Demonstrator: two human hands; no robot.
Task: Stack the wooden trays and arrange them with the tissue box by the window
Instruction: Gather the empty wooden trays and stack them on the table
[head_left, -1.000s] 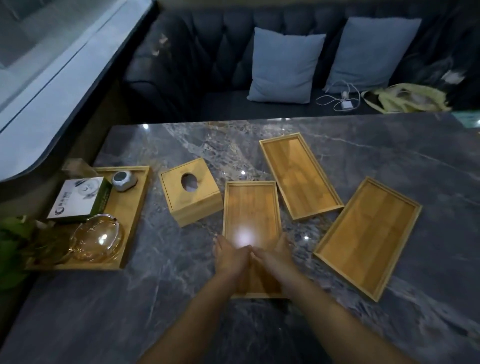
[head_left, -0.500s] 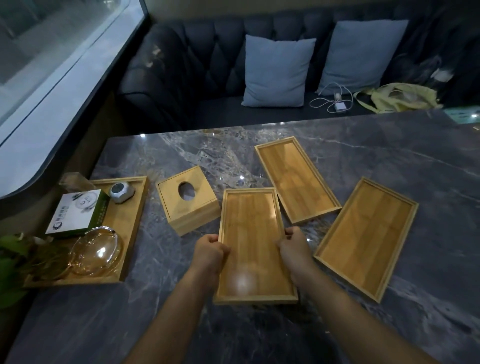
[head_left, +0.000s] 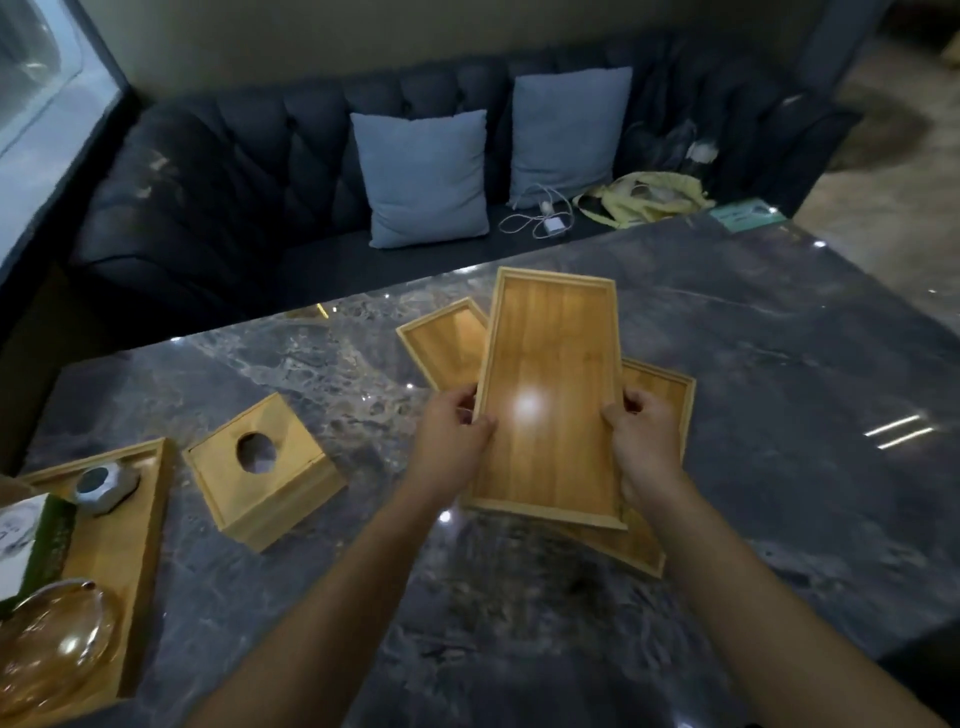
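Observation:
Both hands hold one wooden tray (head_left: 550, 395) lifted off the grey marble table (head_left: 779, 415). My left hand (head_left: 454, 431) grips its left long edge and my right hand (head_left: 641, 441) grips its right long edge. Under it lie two more wooden trays: one (head_left: 447, 343) shows at the upper left, the other (head_left: 660, 395) shows at the right and below, both partly hidden. The wooden tissue box (head_left: 262, 467), with a round hole on top, sits on the table to the left.
A larger wooden tray (head_left: 135, 519) at the left edge holds a small box (head_left: 31, 540), a round grey gadget (head_left: 106, 486) and a glass bowl (head_left: 52, 639). A window (head_left: 36, 78) is at the far left. A dark sofa (head_left: 234, 171) with two cushions stands behind the table.
My hands went from the tray's near end to its long sides, then lifted it off the table and carried it right, over the other two trays. The view swung right.

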